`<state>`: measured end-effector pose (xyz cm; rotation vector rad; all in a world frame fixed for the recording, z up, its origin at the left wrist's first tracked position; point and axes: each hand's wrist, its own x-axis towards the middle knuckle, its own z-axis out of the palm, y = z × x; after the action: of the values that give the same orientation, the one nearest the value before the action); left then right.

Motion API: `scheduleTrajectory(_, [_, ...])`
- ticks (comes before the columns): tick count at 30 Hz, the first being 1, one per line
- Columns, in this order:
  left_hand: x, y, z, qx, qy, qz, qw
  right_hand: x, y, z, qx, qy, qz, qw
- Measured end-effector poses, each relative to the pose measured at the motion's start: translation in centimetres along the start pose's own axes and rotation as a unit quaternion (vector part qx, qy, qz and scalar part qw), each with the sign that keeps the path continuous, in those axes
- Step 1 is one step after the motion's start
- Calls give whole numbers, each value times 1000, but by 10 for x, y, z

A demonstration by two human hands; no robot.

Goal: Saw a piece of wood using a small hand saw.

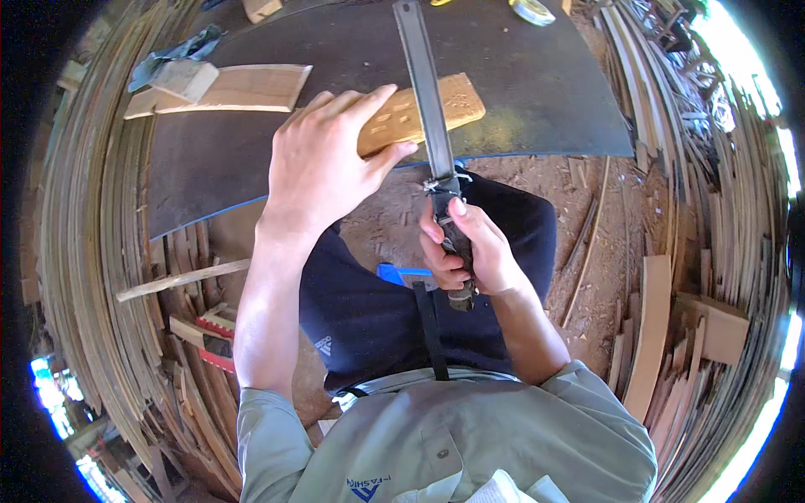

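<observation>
My left hand (323, 163) grips a short yellow-brown wooden block (457, 101), thumb at its near edge and fingers over its left part. The block lies at the near edge of the dark table, with several small dents or cut marks on its top face. In my right hand (470, 243) is the dark handle of a long, straight metal-bladed tool (426, 92). Light-coloured wire or string binds it where blade and handle meet. The blade points away from me and passes over the block; I cannot tell whether they touch.
On the dark table (545, 92) lie a flat board (260, 86), a pale block (186, 80), a blue-grey cloth (180, 52) and a tape roll (532, 12). Long wood strips (101, 251) are stacked at left, more strips (738, 210) at right. Wood scraps litter the earthen floor (579, 243).
</observation>
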<state>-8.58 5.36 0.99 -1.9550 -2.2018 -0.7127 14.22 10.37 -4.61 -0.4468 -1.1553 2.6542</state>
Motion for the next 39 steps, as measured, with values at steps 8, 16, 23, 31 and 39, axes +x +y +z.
scheduleTrajectory(8, [12, 10, 11, -41, 0, 17, 999, -37, -2, -31, 21, 82, -44, 995])
scheduleTrajectory(16, [11, 9, 17, -48, 19, 5, 999, -11, 10, -25, -551, 272, -225, 756])
scheduleTrajectory(23, [11, 13, 17, -51, 37, -2, 998, 10, 14, -18, -600, 296, -243, 703])
scheduleTrajectory(31, [11, 18, 15, -61, 21, -37, 997, 16, 16, -19, -608, 315, -236, 690])
scheduleTrajectory(39, [15, 16, 18, -72, 1, -43, 997, 20, 20, -16, -627, 354, -194, 666])
